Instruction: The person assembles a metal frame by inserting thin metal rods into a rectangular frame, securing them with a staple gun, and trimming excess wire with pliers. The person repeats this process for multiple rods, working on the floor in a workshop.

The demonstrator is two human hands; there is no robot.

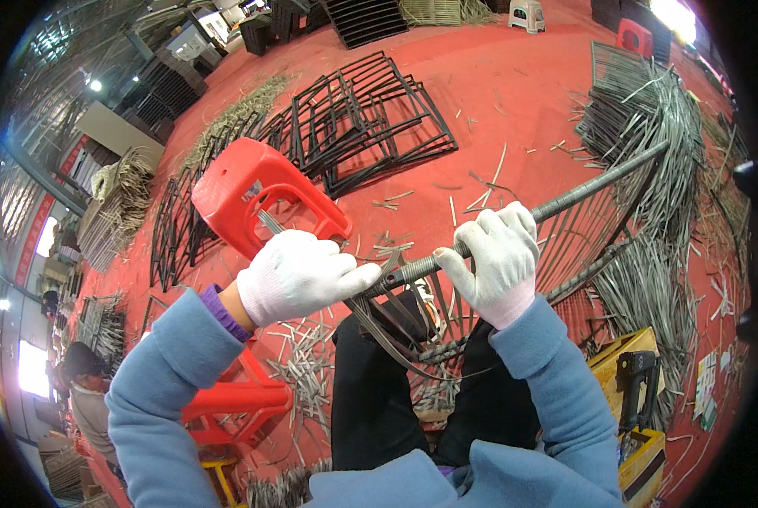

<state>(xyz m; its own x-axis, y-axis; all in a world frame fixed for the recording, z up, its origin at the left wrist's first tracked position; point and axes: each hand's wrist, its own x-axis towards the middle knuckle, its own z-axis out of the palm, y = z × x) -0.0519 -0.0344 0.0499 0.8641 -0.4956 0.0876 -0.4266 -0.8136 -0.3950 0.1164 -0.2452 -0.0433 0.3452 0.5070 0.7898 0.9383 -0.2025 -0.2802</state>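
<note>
A red floor (501,93) strewn with cut strips (303,372) spreads through a lamp-lit workshop. Dark trousers (370,406) obscure the lower slatted frame (590,269). The left hand (298,273) has closed fingers at the left end of the frame's wrapped bar (599,181), their hold hidden; the right hand (499,258) has fingers curled around the bar.

right grip (499,264) around wrapped gray rod (603,179)
</note>
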